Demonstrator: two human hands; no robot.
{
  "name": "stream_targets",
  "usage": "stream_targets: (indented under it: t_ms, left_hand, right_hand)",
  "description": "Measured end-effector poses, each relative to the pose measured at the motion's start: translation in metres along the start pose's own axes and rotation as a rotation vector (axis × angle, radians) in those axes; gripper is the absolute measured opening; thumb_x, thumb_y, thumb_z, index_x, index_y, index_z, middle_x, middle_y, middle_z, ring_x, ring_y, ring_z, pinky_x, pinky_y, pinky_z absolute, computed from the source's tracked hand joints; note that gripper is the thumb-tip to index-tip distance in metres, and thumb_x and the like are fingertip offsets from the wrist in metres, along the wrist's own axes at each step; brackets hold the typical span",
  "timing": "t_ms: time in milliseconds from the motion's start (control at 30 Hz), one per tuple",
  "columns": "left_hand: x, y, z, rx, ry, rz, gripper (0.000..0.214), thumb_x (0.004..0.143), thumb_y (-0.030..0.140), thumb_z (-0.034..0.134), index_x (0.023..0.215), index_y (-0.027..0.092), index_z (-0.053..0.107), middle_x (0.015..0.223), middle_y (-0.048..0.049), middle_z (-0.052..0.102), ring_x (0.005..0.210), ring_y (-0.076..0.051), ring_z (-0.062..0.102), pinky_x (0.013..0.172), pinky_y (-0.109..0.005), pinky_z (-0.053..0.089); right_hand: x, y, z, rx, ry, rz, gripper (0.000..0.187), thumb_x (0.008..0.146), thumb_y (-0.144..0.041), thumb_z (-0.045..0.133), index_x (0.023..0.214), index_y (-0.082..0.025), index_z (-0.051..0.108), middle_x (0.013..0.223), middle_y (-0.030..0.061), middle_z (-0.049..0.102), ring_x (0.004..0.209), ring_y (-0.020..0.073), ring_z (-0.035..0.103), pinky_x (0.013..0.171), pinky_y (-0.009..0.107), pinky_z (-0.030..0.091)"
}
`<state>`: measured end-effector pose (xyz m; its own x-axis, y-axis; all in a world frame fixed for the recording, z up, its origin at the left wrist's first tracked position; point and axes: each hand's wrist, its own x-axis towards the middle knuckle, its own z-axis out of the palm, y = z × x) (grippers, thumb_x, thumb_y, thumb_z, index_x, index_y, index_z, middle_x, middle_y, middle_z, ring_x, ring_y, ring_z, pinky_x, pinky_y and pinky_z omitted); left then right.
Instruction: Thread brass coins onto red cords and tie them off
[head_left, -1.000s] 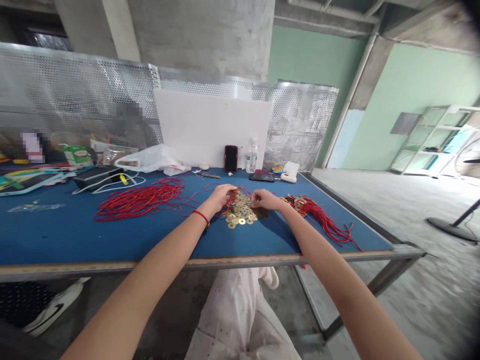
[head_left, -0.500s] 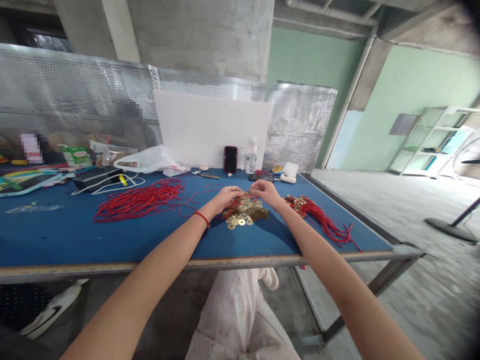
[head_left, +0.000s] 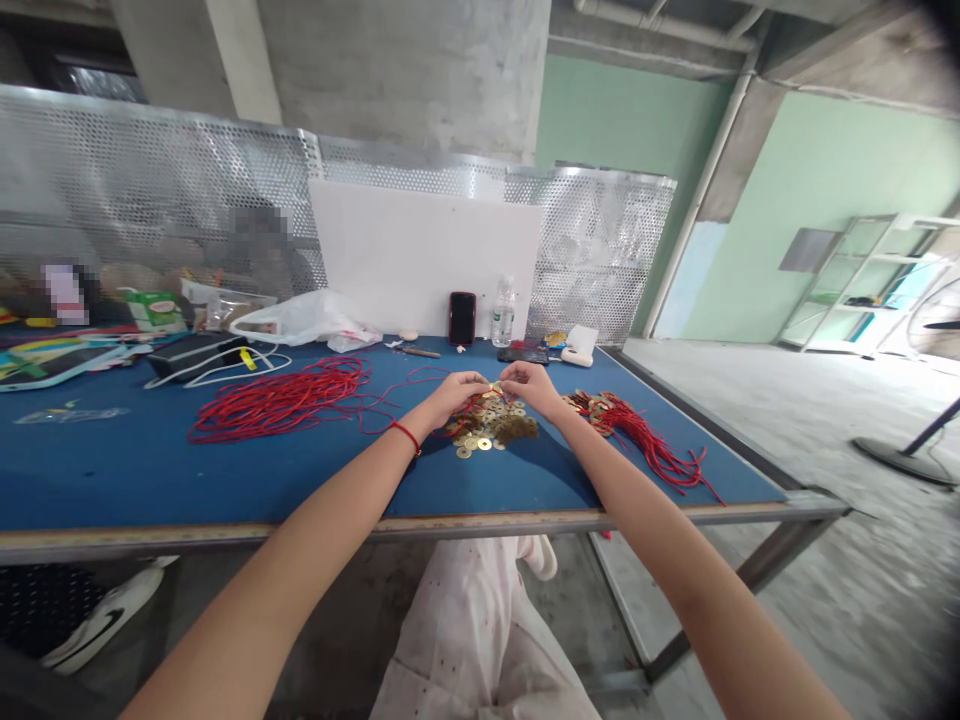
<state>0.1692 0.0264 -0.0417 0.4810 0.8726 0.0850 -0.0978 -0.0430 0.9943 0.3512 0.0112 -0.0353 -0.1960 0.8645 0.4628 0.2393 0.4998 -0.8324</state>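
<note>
Your left hand (head_left: 450,398) and right hand (head_left: 531,385) are curled inward, fingertips nearly meeting, though what they grip is too small to tell. The holed brass coins (head_left: 487,430) lie just below, between both hands on the blue worktop (head_left: 150,470), within easy reach. Your right hand has lifted off the pile since the earlier frame.

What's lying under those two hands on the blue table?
Beneath the left hand and right hand lie a heap of holed brass coins and strands of red cord. Whatever lies directly under the palms is covered and cannot be seen.
</note>
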Motion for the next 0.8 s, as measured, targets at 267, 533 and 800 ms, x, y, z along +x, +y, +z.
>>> stream_targets:
  t_ms: [267, 533, 800]
  left_hand:
    - [-0.0046, 0.0031, 0.0027, 0.182, 0.037, 0.114, 0.024, 0.065, 0.035, 0.073, 0.072, 0.015, 0.062, 0.061, 0.0018, 0.056, 0.052, -0.009, 0.049, 0.05, -0.021, 0.035]
    - [0.0011, -0.0005, -0.0029, 0.243, 0.053, 0.174, 0.028, 0.06, 0.037, 0.076, 0.07, 0.014, 0.063, 0.063, 0.0008, 0.057, 0.056, -0.009, 0.048, 0.053, -0.022, 0.034]
    - [-0.0038, 0.0062, -0.0023, 0.112, 0.008, 0.079, 0.024, 0.06, 0.031, 0.076, 0.071, 0.015, 0.063, 0.067, 0.001, 0.057, 0.06, -0.009, 0.05, 0.053, -0.02, 0.035]
  right_hand:
    - [-0.0022, -0.0008, 0.0024, -0.044, -0.036, -0.013, 0.019, 0.067, -0.033, 0.063, 0.075, -0.017, 0.057, 0.061, -0.001, 0.059, 0.055, 0.0116, 0.054, 0.055, 0.025, 0.045]
    - [-0.0006, -0.0002, 0.0028, -0.031, -0.023, -0.073, 0.023, 0.075, -0.036, 0.057, 0.089, -0.018, 0.058, 0.078, 0.001, 0.063, 0.055, 0.0098, 0.052, 0.054, 0.024, 0.044]
    - [-0.0011, 0.0046, 0.0022, -0.274, -0.22, -0.084, 0.015, 0.074, -0.027, 0.053, 0.079, -0.016, 0.062, 0.071, -0.0001, 0.06, 0.06, 0.0101, 0.048, 0.055, 0.021, 0.037]
